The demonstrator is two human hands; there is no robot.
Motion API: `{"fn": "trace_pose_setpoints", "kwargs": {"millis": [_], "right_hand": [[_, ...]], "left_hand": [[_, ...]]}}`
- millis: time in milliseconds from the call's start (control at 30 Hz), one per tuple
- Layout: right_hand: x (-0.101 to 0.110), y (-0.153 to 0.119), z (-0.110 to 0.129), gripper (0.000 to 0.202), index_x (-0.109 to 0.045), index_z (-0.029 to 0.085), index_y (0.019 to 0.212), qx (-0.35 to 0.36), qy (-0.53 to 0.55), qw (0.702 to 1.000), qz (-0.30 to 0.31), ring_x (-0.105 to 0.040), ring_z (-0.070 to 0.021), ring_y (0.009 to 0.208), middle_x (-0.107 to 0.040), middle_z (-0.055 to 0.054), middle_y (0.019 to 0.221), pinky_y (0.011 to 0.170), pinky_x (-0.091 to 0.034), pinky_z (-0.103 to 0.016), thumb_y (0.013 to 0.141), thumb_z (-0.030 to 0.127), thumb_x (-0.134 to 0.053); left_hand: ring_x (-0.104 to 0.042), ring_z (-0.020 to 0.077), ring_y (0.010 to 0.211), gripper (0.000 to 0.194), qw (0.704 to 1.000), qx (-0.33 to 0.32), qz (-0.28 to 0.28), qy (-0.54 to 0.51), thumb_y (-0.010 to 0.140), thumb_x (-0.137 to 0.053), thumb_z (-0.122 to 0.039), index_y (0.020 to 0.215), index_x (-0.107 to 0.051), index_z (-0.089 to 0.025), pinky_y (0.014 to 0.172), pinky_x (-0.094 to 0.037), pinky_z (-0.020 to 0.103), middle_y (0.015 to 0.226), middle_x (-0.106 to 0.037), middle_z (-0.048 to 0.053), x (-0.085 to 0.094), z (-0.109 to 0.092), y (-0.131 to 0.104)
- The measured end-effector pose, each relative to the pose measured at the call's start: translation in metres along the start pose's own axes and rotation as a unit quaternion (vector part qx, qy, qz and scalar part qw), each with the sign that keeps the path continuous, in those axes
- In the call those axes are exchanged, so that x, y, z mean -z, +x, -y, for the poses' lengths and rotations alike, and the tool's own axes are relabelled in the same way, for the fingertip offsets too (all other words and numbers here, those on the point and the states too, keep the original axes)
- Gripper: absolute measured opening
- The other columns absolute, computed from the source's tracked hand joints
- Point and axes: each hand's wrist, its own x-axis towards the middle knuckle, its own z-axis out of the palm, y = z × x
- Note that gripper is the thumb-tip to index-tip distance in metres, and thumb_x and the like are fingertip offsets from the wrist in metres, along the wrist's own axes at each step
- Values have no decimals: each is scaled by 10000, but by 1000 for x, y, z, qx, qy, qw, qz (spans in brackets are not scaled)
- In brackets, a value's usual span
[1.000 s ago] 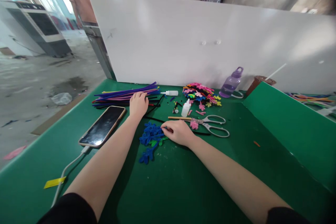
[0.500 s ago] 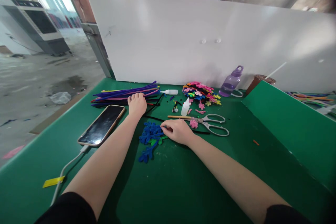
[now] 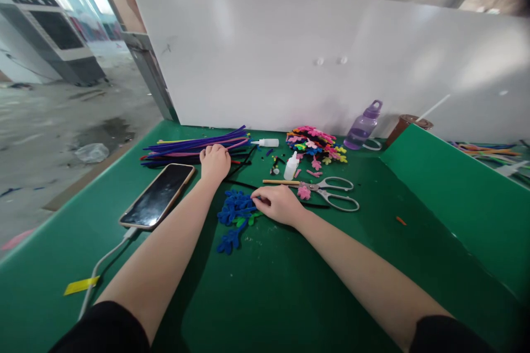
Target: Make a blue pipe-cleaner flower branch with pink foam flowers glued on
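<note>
My left hand point(image 3: 215, 164) rests on the right part of a bundle of purple, pink and black pipe cleaners point(image 3: 186, 146); its fingertips are bent over and hidden. My right hand point(image 3: 277, 203) has its thumb and index finger pinched at the right edge of a blue fuzzy flower cluster point(image 3: 235, 207); what lies between them is too small to make out. Green fuzzy leaves point(image 3: 248, 219) show under the blue ones. A black pipe cleaner point(image 3: 239, 183) runs between my hands. Scissors point(image 3: 327, 192), a wooden stick point(image 3: 281, 182) and a pink flower point(image 3: 303, 192) lie beyond my right hand.
A phone point(image 3: 158, 197) with a cable lies at left. Behind are two white glue bottles point(image 3: 291, 166), a heap of colourful fuzzy flowers point(image 3: 314, 143), a purple bottle point(image 3: 362, 127) and a brown cup point(image 3: 402, 128). A white panel point(image 3: 248, 55) closes the back; a green divider point(image 3: 447, 198) stands at right.
The whole view has shifted slightly. Both hands keep nearly the same places over the pipe cleaners and beside the blue cluster.
</note>
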Motion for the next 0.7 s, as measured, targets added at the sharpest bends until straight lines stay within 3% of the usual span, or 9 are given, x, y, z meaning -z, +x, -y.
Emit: {"fn": "trace_pose_setpoints", "kwargs": {"millis": [200, 333, 433, 633, 700], "right_hand": [[-1, 0, -1, 190, -657, 188, 897, 4, 2, 1000, -4, -564, -103, 597, -675, -4, 728, 571, -367, -210, 843, 229, -480], [1, -1, 0, 192, -652, 192, 902, 8, -5, 1000, -12, -577, -100, 612, -676, 3, 737, 574, -377, -208, 847, 223, -470], [0, -2, 0, 190, -647, 197, 894, 7, -21, 999, -30, -591, -107, 622, -676, 4, 731, 568, -388, -215, 847, 218, -464], [3, -7, 7, 217, -615, 185, 931, 23, -85, 984, -152, -620, -149, 756, -677, -40, 793, 710, -428, -262, 874, 209, -407], [12, -10, 9, 204, -600, 189, 935, 26, -121, 979, -164, -614, -152, 747, -671, -37, 792, 690, -415, -265, 874, 203, -406]], "left_hand": [[-482, 275, 1029, 271, 1000, -6, -4, -15, 841, -386, -210, 952, -629, -171, 918, -337, 431, 1068, -583, 98, 4, -2, 0], [-451, 249, 1106, 273, 999, -17, -28, -37, 853, -383, -206, 1019, -599, -195, 941, -340, 396, 1188, -520, 81, 19, -9, -3], [-472, 223, 1088, 272, 988, -76, -76, -107, 865, -362, -183, 1018, -586, -202, 954, -339, 380, 1140, -536, 71, 34, -21, -5], [-493, 207, 1064, 249, 973, -180, -44, -141, 862, -367, -166, 1007, -568, -176, 914, -376, 340, 1111, -543, 75, 62, -56, -4], [-502, 203, 1053, 242, 967, -205, -31, -146, 864, -371, -170, 1011, -563, -175, 921, -375, 343, 1108, -545, 71, 75, -64, -6]]}}
